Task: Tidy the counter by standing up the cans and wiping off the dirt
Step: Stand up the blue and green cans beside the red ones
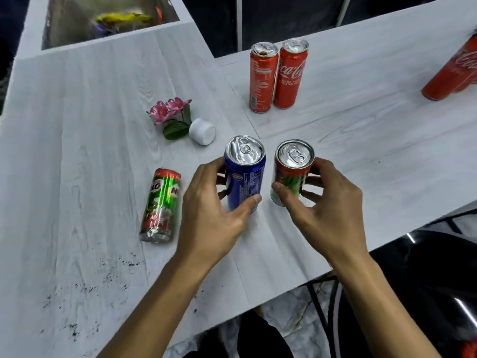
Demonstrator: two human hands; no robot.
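My left hand (209, 210) grips an upright blue can (245, 174) near the middle of the white counter (90, 125). My right hand (325, 202) holds a red and green can (291, 171) upright just to the right of it. A green Milo can (161, 205) lies on its side left of my left hand. Two red Coca-Cola cans (276, 76) stand together farther back. Black specks of dirt (85, 293) are scattered over the near left part of the counter.
A small white pot with pink flowers (180, 122) lies tipped over behind the blue can. More red cans (454, 73) stand at the far right edge. A sink (103, 19) holding a yellow object is at the back left. The counter's front edge runs diagonally below my arms.
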